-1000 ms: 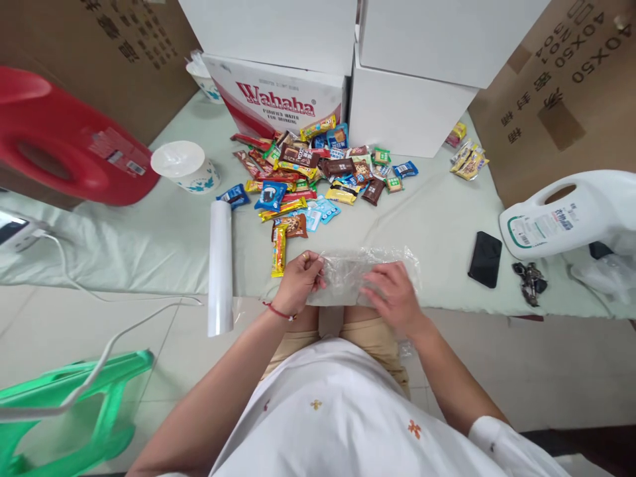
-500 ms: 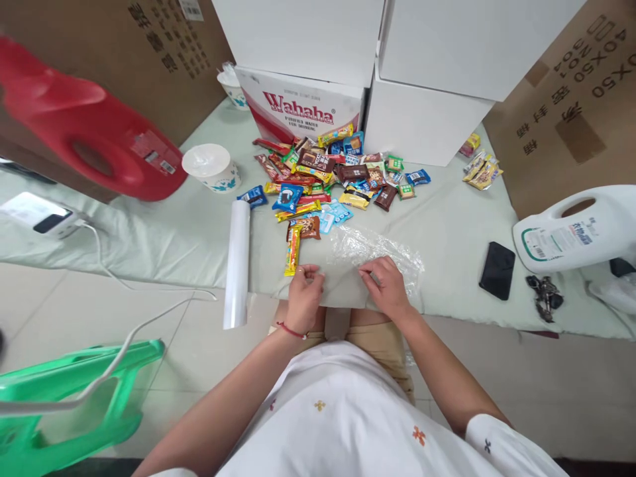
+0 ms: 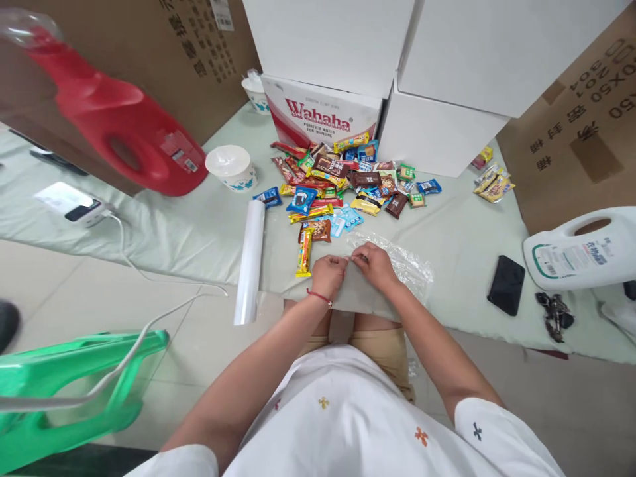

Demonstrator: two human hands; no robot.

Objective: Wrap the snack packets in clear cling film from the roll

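My left hand point(image 3: 330, 275) and my right hand point(image 3: 373, 265) meet at the fingertips just above the table's front edge. Both are closed in a pinch; whatever lies between the fingers is too small or see-through to make out. Crumpled clear plastic film point(image 3: 415, 268) spreads beside and behind my right hand. Left of my left hand lies a yellow-wrapped snack bar point(image 3: 304, 253). Farther left, a roll of clear film point(image 3: 250, 265) sticks out over the table edge. A heap of wrapped snacks point(image 3: 325, 177) lies beyond my hands.
White boxes point(image 3: 442, 129) and a Wahaha carton point(image 3: 322, 118) stand behind the snacks. On the left are a paper cup point(image 3: 232, 169), a red jug point(image 3: 129, 139) and a green stool point(image 3: 84, 377). A phone point(image 3: 507, 285), keys point(image 3: 555, 315) and a white bottle point(image 3: 583, 248) lie on the right.
My hands have come together from a gap, the left moving right and the right moving slightly left, until their fingertips meet. The view has shifted a little; the snacks lie as before.
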